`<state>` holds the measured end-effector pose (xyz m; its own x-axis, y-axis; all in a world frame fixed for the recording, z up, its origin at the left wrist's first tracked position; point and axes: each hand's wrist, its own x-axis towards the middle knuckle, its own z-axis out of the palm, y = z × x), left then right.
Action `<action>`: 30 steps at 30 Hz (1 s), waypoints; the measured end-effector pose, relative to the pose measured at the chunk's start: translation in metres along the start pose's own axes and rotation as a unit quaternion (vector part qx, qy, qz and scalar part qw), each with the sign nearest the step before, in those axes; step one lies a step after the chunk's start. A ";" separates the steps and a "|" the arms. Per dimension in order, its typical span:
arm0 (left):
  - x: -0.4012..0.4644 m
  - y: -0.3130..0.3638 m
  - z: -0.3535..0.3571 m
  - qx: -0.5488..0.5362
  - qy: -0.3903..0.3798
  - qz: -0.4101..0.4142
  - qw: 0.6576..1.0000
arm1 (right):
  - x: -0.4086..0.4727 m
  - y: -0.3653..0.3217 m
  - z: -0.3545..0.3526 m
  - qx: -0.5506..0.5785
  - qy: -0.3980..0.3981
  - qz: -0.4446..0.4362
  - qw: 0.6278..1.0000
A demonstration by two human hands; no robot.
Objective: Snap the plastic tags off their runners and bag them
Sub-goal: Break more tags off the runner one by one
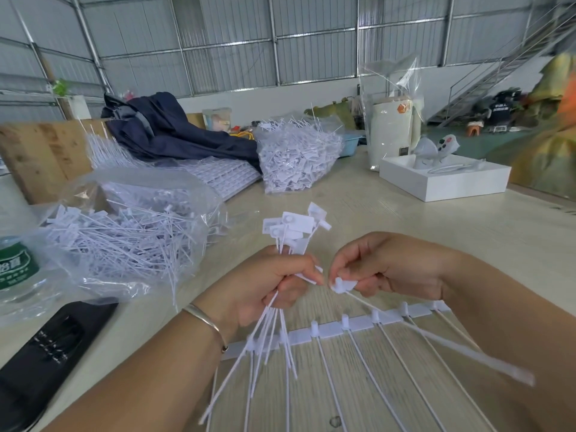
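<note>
Left hand (271, 285) curled tight round a bunch of loose tags (291, 229), heads up. Right hand (383, 269) pinching one tag (344, 283) by its head, above the runner (358, 322) lying on the worktop (405, 219). Open bag (124, 232) of tags just left.

On my bench (405, 219) I see a dark blue jacket (174, 132) heaped at the back left, a white box (445, 179) holding a pale grey gadget (434, 148) on the right, and a white appliance (391, 129) just behind it. A green-labelled water bottle (17, 269) stands at the left edge, near what looks like a black case (53, 353).
</note>
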<state>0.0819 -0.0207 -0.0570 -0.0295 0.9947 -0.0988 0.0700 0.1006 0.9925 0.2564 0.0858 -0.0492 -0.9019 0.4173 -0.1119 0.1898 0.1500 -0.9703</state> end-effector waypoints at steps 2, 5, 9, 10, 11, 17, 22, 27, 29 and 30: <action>0.001 -0.001 -0.001 -0.031 -0.020 0.015 0.999 | 0.003 0.002 0.001 0.045 0.042 -0.003 0.998; 0.003 -0.003 0.000 -0.071 -0.022 0.030 0.997 | 0.008 0.003 0.000 0.122 0.108 -0.040 0.986; 0.006 -0.004 0.001 -0.124 0.026 0.005 0.992 | 0.011 0.002 0.000 0.183 0.159 -0.077 0.967; 0.007 -0.004 0.001 -0.135 0.033 0.000 0.990 | 0.012 0.002 0.001 0.186 0.166 -0.084 0.965; 0.007 -0.004 0.001 -0.139 0.039 -0.002 0.989 | 0.012 0.002 0.003 0.182 0.173 -0.090 0.964; 0.005 -0.007 0.005 -0.138 -0.013 -0.003 0.990 | 0.016 0.006 0.014 0.077 0.234 -0.149 0.958; 0.008 -0.004 0.006 -0.163 0.008 0.005 0.987 | 0.017 0.007 0.018 0.058 0.251 -0.204 0.944; 0.011 -0.002 0.003 -0.262 0.006 0.010 0.965 | 0.020 0.008 0.021 0.017 0.280 -0.204 0.938; 0.012 -0.003 0.002 -0.278 0.013 0.002 0.960 | 0.020 0.010 0.021 -0.006 0.295 -0.201 0.934; 0.012 -0.003 0.001 -0.279 0.013 0.003 0.960 | 0.020 0.010 0.021 -0.013 0.302 -0.201 0.932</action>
<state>0.0828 -0.0092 -0.0616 -0.0555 0.9936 -0.0982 -0.4751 0.0602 0.8778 0.2320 0.0770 -0.0661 -0.5208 0.7494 0.4088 -0.1006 0.4216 -0.9012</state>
